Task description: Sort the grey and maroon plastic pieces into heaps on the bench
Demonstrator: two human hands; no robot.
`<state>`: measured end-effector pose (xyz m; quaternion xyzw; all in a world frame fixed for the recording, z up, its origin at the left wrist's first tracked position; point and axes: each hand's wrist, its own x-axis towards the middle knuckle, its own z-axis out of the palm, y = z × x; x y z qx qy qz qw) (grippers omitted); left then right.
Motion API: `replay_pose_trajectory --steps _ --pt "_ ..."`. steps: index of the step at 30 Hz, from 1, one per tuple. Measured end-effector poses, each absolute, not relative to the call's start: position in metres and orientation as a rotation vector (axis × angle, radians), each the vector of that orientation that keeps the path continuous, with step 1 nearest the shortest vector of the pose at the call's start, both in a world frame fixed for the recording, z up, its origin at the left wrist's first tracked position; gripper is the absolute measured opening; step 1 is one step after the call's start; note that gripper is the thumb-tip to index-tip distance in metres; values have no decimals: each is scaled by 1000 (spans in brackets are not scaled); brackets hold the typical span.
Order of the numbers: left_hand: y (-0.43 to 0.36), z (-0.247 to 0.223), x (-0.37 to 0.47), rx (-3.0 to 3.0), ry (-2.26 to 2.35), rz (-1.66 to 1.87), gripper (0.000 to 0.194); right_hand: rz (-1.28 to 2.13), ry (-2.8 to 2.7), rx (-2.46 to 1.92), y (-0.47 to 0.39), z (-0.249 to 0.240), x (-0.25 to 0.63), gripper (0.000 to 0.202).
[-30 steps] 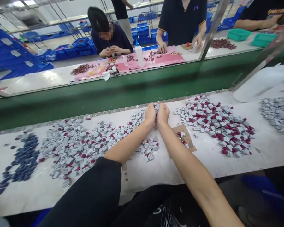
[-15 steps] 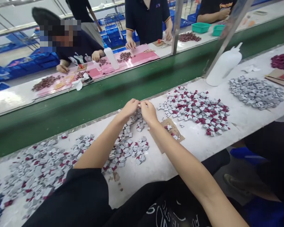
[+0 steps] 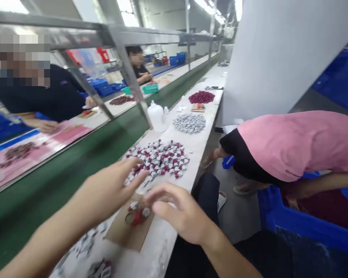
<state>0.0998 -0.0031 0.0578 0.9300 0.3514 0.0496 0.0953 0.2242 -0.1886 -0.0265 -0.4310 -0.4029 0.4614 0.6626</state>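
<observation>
Left hand (image 3: 108, 189), right hand (image 3: 182, 216) moved apart; fingers (image 3: 135, 183) released, cardboard (image 3: 127, 236) below, gray-maroon pile (image 3: 164, 158) beyond.

Cardboard (image 3: 123, 232) on table (image 3: 156, 249), pile of pieces (image 3: 159, 158) beyond it, bottle (image 3: 157, 118) behind the pile, bin (image 3: 298, 224) at right

"How are your hands?"
"My bare left hand (image 3: 113, 189), left of lower centre, is spread with nothing in it. My bare right hand (image 3: 181, 214), lower centre, curls loosely near a flat brown cardboard sheet (image 3: 127, 235)."
"And beyond them?"
"A heap of small pale-grey and crimson pieces (image 3: 162, 158) mid-frame; above it, a white plastic bottle (image 3: 157, 119)."
"Right side?"
"A person in a pink shirt (image 3: 303, 141), bent over a blue plastic crate (image 3: 295, 227)."
</observation>
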Motion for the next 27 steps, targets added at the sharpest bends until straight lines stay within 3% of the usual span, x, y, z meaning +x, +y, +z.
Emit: replay_pose_trajectory --steps 6,10,14,19,27 --pt "-133 38 250 2787 -170 -419 34 559 -501 -1198 -387 -106 290 21" --pt "-219 -16 308 2681 -723 -938 33 265 180 -1502 -500 -178 295 24" --pt "-304 -93 360 2489 -1153 -1297 32 -104 888 -1471 -615 -270 278 20" --pt "-431 -213 409 2259 -1322 -1252 33 -309 1469 -1352 -697 -381 220 41" --pt "-669 -408 419 2032 -1466 -1049 46 -470 1656 -1505 -805 -495 201 47"
